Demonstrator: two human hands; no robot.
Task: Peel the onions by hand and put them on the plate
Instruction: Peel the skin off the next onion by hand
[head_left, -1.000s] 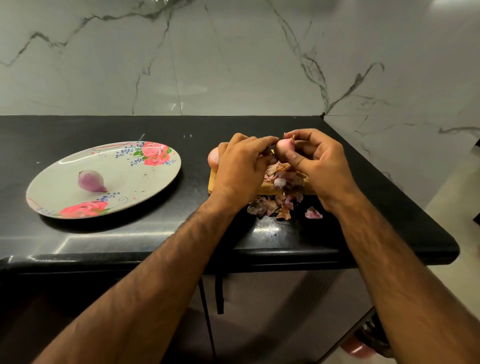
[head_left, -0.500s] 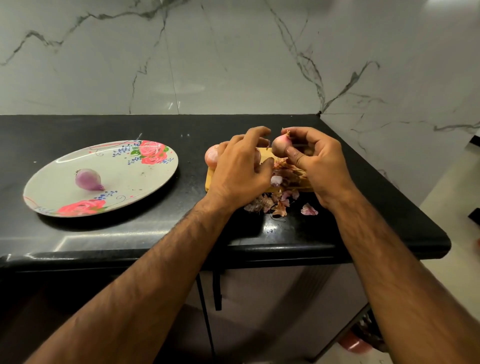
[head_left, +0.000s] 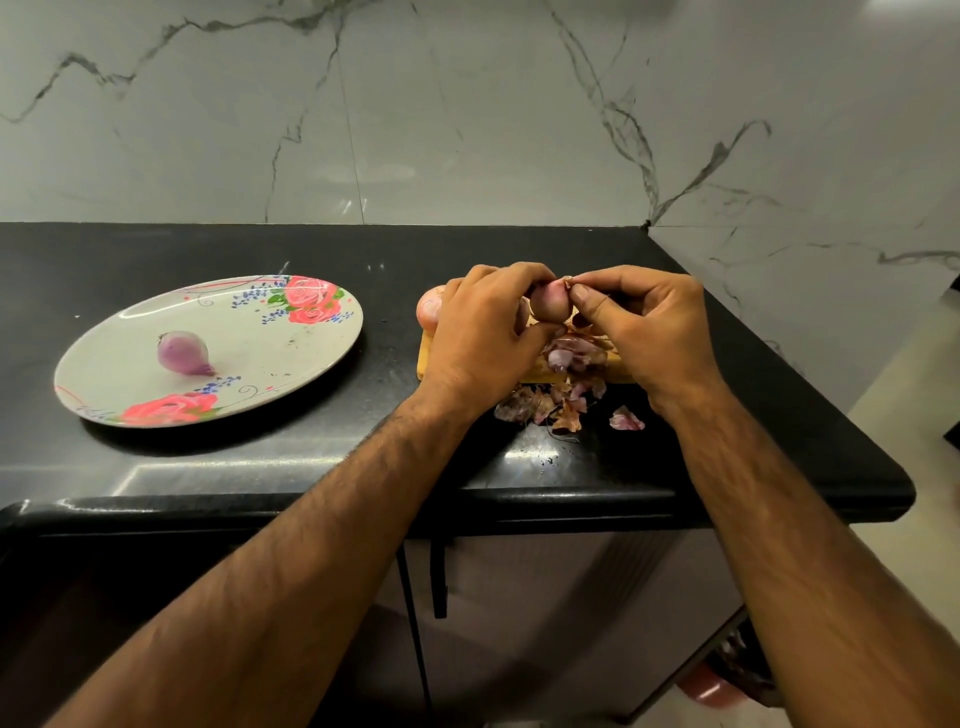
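Counter (head_left: 156, 254): three onions (head_left: 182, 354), one plate (head_left: 270, 364).

The glossy black worktop (head_left: 208, 467) carries a flowered plate (head_left: 130, 332) on its left. A small wooden board (head_left: 426, 358) lies to the right. Loose onion skins (head_left: 540, 405) are scattered on the worktop just near of the board, with one pink scrap (head_left: 626, 418) slightly apart on the right.

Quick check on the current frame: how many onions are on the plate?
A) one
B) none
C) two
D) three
A: one peeled onion lies on the plate. The left hand grips a second onion off the plate, and the right hand pinches at that onion's top.
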